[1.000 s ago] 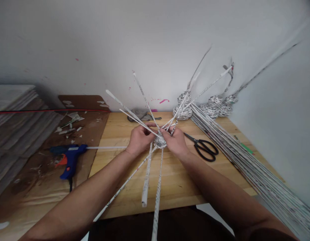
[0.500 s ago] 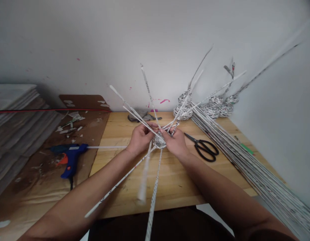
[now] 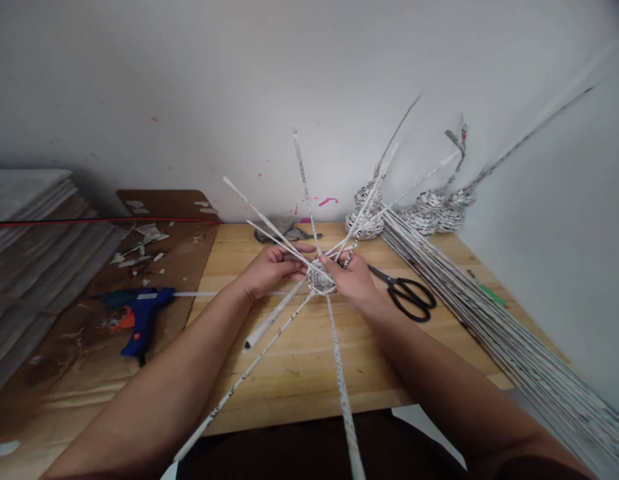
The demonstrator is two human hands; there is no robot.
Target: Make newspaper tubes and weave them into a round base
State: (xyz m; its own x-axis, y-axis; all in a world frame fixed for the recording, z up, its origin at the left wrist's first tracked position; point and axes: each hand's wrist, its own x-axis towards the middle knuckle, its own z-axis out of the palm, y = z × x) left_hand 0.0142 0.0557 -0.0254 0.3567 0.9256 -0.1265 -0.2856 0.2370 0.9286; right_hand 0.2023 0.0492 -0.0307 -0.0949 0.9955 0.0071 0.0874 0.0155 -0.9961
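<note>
A small round weave of rolled newspaper strips [image 3: 319, 277] is held up over the table, its long strips radiating to all sides. My right hand [image 3: 357, 280] grips its right edge, thumb on top and the other fingers partly hidden among the strips. At the left edge, my left hand [image 3: 272, 270] is loosely curved, with thumb and fingers apart and fingertips close to the weave; whether they touch it I cannot tell. One thicker paper strip [image 3: 274, 317] points down and left below that hand. Two more strips reach toward my body.
Black-handled scissors [image 3: 409, 297] lie right of my right hand. Beyond them is a long bundle of paper strips [image 3: 454, 300]. Woven balls [image 3: 367, 217] stand by the wall near a grey cloth [image 3: 287, 231]. A blue glue gun [image 3: 147, 313] rests on brown cardboard [image 3: 89, 387] at left.
My left hand has eased left, its thumb coming off the weave. The weave has turned slightly, and the front strip has swung right. The thicker lower strip has swung up to the left.
</note>
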